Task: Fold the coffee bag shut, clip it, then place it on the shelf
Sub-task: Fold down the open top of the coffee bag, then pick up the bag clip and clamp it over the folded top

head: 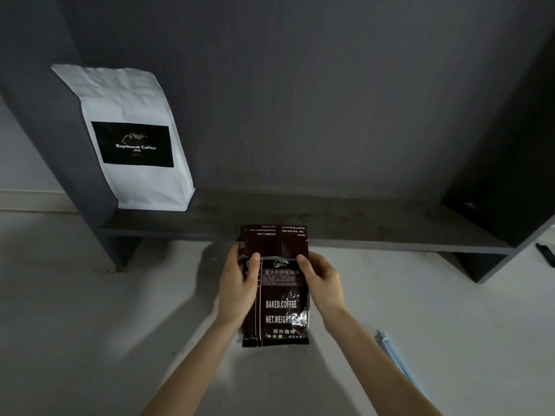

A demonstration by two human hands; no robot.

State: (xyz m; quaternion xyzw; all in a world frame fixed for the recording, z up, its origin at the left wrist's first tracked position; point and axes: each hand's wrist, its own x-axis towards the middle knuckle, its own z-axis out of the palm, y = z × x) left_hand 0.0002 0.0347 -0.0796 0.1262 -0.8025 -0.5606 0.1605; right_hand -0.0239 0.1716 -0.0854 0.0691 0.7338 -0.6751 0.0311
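A dark brown coffee bag [280, 307] with white print stands on the pale floor in front of the shelf. Its top flap is bent over toward me, showing upside-down text. My left hand [238, 288] grips the bag's left side, thumb pressed at the fold line. My right hand [322, 282] grips the right side, thumb on the fold as well. A light blue clip [396, 360] lies on the floor to the right, beside my right forearm. The dark grey shelf [345, 229] runs just behind the bag.
A white coffee bag [132, 139] with a black label stands at the shelf's left end, leaning on the side panel. The shelf's right side panel [495, 190] is dark. A small black object [545, 253] lies on the floor at far right.
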